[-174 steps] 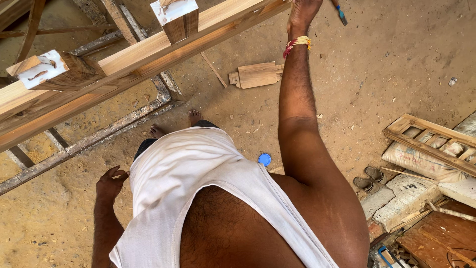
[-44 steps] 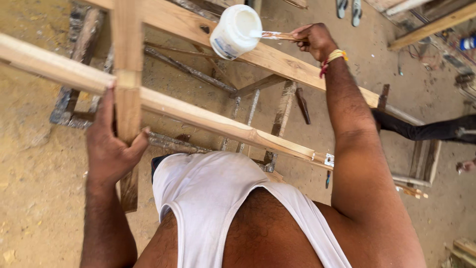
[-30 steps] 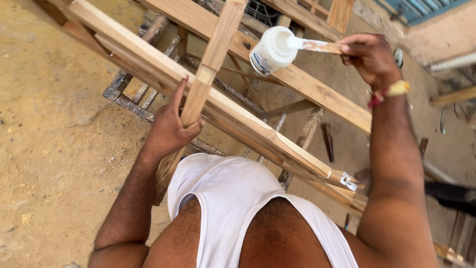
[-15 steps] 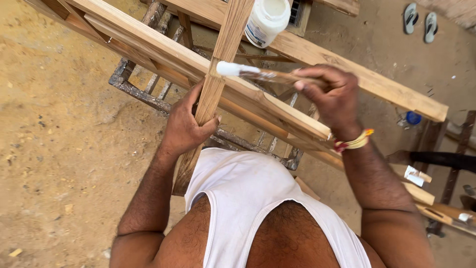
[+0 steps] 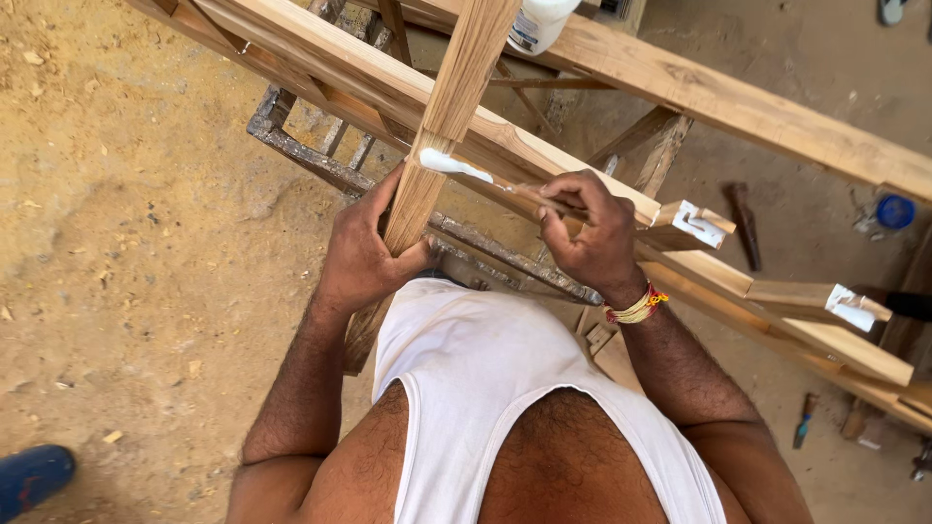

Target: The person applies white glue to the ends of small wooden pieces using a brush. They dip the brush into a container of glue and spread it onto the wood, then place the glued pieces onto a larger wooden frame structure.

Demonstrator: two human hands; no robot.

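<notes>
My left hand [image 5: 364, 250] grips an upright wooden bar [image 5: 447, 107] of a pale timber frame, just below where it crosses a long rail [image 5: 340, 63]. In my right hand [image 5: 587, 233] is a thin wooden stick [image 5: 485, 178] whose tip carries white glue; that tip touches the bar at the joint. A white glue jar [image 5: 539, 21] stands on the upper rail [image 5: 738, 102], partly cut off by the frame's top edge. Rail ends with white glue on their tenons [image 5: 704, 223] stick out to the right.
Sandy ground lies to the left, with a blue shoe [image 5: 34, 477] at the lower left corner. An old dark wooden frame [image 5: 320, 165] lies on the floor under the timber. A blue lid [image 5: 895, 212] and a chisel-like tool [image 5: 802, 419] rest on the ground at right.
My right hand took the stick out of the glue jar, swung down and left, and now presses its glue-covered tip on the bar's joint. My left hand keeps its grip.
</notes>
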